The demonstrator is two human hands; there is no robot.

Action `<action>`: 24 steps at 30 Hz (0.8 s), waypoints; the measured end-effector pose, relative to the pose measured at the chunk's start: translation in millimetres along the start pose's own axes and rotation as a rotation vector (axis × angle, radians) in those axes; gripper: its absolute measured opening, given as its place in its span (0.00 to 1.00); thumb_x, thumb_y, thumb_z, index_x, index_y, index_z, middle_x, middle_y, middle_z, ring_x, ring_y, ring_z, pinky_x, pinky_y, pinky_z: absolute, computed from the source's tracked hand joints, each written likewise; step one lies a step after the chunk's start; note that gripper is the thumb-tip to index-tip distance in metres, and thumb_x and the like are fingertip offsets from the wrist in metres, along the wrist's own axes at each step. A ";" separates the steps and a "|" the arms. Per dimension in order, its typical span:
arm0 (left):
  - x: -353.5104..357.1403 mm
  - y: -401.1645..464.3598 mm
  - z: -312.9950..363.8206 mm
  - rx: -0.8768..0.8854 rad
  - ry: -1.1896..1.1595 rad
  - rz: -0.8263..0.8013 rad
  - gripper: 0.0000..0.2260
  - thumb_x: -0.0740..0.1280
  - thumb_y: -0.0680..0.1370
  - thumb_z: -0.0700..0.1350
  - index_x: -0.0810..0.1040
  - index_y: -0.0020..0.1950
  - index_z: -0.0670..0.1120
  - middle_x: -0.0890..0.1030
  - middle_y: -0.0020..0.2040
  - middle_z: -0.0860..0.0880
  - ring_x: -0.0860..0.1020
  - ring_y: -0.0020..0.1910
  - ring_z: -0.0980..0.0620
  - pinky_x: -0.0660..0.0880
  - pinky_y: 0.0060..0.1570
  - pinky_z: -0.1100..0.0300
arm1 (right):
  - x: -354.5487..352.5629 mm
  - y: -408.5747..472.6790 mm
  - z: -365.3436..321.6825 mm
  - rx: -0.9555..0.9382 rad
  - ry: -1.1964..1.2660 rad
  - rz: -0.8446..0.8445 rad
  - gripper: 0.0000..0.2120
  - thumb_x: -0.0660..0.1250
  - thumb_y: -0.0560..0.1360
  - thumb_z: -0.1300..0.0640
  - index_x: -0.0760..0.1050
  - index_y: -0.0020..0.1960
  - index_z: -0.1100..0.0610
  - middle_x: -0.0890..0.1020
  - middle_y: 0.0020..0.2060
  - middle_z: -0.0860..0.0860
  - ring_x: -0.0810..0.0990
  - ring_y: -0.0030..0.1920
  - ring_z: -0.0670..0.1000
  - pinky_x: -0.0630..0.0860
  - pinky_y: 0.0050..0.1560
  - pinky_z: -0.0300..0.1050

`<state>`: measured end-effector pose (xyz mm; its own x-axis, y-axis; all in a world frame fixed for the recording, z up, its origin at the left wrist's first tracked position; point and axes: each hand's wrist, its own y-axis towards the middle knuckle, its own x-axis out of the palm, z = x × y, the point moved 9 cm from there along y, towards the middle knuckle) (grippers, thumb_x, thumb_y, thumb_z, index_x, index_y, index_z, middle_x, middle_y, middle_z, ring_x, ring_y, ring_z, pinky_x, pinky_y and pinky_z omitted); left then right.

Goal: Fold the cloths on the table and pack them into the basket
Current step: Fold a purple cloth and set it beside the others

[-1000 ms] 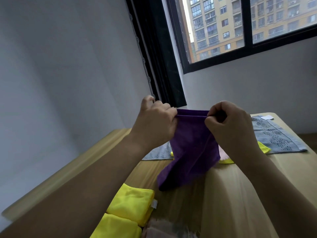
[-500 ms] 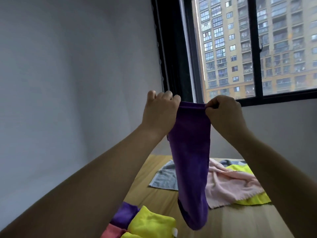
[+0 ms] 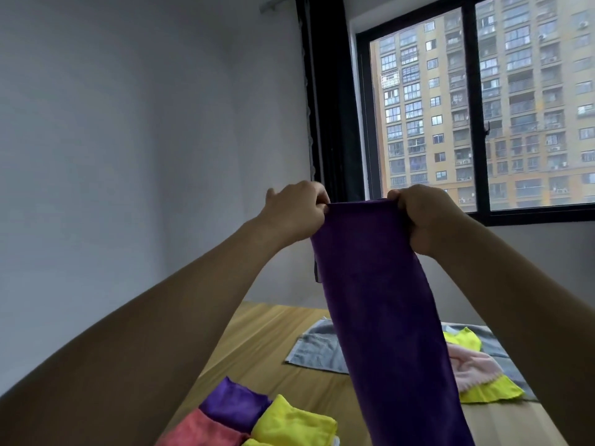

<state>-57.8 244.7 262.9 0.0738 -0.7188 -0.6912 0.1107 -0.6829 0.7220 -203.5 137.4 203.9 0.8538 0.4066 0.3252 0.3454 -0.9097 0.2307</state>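
**Purple cloth held up by both hands**

Here the purple cloth (image 3: 383, 317) hangs in the air above the table (image 3: 257, 342), stretched into a long narrow strip. Its top edge runs level between the two hands, and the rest drops down past the bottom of the view, so its lower end cannot be seen.

The left hand (image 3: 294, 214) pinches the top left corner, fingers curled tight around the fabric. The right hand (image 3: 425, 217) grips the top right corner the same way, knuckles bunched and the cloth gathered under them. Both arms reach forward and up from the lower corners of the view.

On the table below, near the bottom edge, sit folded cloths packed close together: a small purple one (image 3: 235, 405), a yellow one (image 3: 293, 426) touching it, and a pink-red one (image 3: 199, 432) beside them. Whether they lie in a basket cannot be told.

Further back on the table a grey towel (image 3: 318, 349) is spread flat. On top of it lie a crumpled pale pink cloth (image 3: 473, 368) and a yellow cloth (image 3: 489, 392), partly hidden behind the hanging strip.

Behind everything are a plain wall (image 3: 145, 140) and a dark-framed window (image 3: 476, 107) facing an apartment block.
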 end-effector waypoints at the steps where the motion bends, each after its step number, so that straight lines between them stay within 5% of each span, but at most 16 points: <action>1: 2.1 -0.6 0.5 0.006 -0.021 -0.026 0.09 0.59 0.81 0.45 0.78 0.56 0.50 0.81 0.48 0.54 0.76 0.46 0.54 0.67 0.62 0.48 | -0.4 -0.7 -1.4 0.000 0.013 -0.006 0.14 0.53 0.72 0.70 0.75 0.39 0.58 0.77 0.33 0.51 0.73 0.30 0.49 0.76 0.36 0.46; 4: 15.7 -6.1 0.6 -0.013 -0.152 -0.105 0.11 0.55 0.83 0.44 0.78 0.54 0.47 0.81 0.44 0.50 0.78 0.42 0.53 0.76 0.46 0.56 | 0.2 -2.4 -5.6 -0.058 -0.095 -0.058 0.09 0.57 0.70 0.69 0.75 0.42 0.61 0.77 0.33 0.53 0.73 0.29 0.48 0.73 0.32 0.43; 6: 25.8 -9.4 -0.8 -0.042 -0.211 -0.136 0.11 0.54 0.83 0.44 0.75 0.48 0.48 0.78 0.40 0.50 0.76 0.38 0.54 0.71 0.37 0.60 | -2.2 1.5 -7.5 -0.142 -0.310 -0.078 0.09 0.60 0.70 0.69 0.78 0.45 0.65 0.77 0.36 0.57 0.75 0.34 0.52 0.74 0.37 0.47; 10: 50.4 -9.8 -2.4 -0.106 -0.322 -0.197 0.14 0.52 0.83 0.48 0.72 0.42 0.46 0.76 0.40 0.49 0.73 0.39 0.53 0.67 0.37 0.59 | -10.6 15.7 -0.5 -0.267 -0.514 -0.108 0.13 0.61 0.73 0.71 0.79 0.47 0.57 0.81 0.46 0.55 0.79 0.45 0.52 0.78 0.46 0.45; 13: 74.4 -5.1 -5.3 -0.156 -0.391 -0.261 0.12 0.54 0.81 0.49 0.71 0.43 0.45 0.73 0.38 0.49 0.70 0.36 0.54 0.66 0.36 0.59 | -22.7 34.4 13.0 -0.262 -0.551 -0.091 0.13 0.64 0.73 0.70 0.77 0.53 0.57 0.79 0.53 0.58 0.79 0.54 0.57 0.78 0.57 0.54; 19: 144.9 18.7 -17.3 -0.231 -0.546 -0.308 0.06 0.61 0.79 0.44 0.74 0.53 0.42 0.79 0.44 0.45 0.77 0.41 0.51 0.76 0.41 0.56 | -49.4 89.7 57.1 -0.124 -0.468 -0.035 0.07 0.65 0.75 0.68 0.77 0.53 0.65 0.82 0.47 0.59 0.82 0.44 0.54 0.80 0.42 0.46; 21: 169.5 32.8 -27.1 -0.259 -0.541 -0.254 0.06 0.63 0.78 0.43 0.74 0.52 0.42 0.80 0.47 0.42 0.80 0.44 0.45 0.79 0.46 0.49 | -53.9 113.5 74.5 -0.079 -0.382 -0.040 0.08 0.64 0.76 0.68 0.76 0.54 0.64 0.81 0.47 0.58 0.81 0.45 0.53 0.79 0.40 0.44; 24: 195.4 55.5 -37.5 -0.281 -0.496 -0.133 0.05 0.65 0.77 0.43 0.75 0.46 0.42 0.81 0.41 0.43 0.80 0.40 0.44 0.80 0.40 0.48 | -56.6 146.9 89.3 -0.071 -0.290 -0.044 0.08 0.63 0.76 0.71 0.77 0.51 0.63 0.80 0.49 0.59 0.80 0.49 0.55 0.78 0.42 0.44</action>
<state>0.0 71.2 166.8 -0.4236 -0.6506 -0.6303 0.3507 -0.7594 0.5481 -166.3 -26.8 137.5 0.9178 0.3949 0.0403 0.3650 -0.8795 0.3054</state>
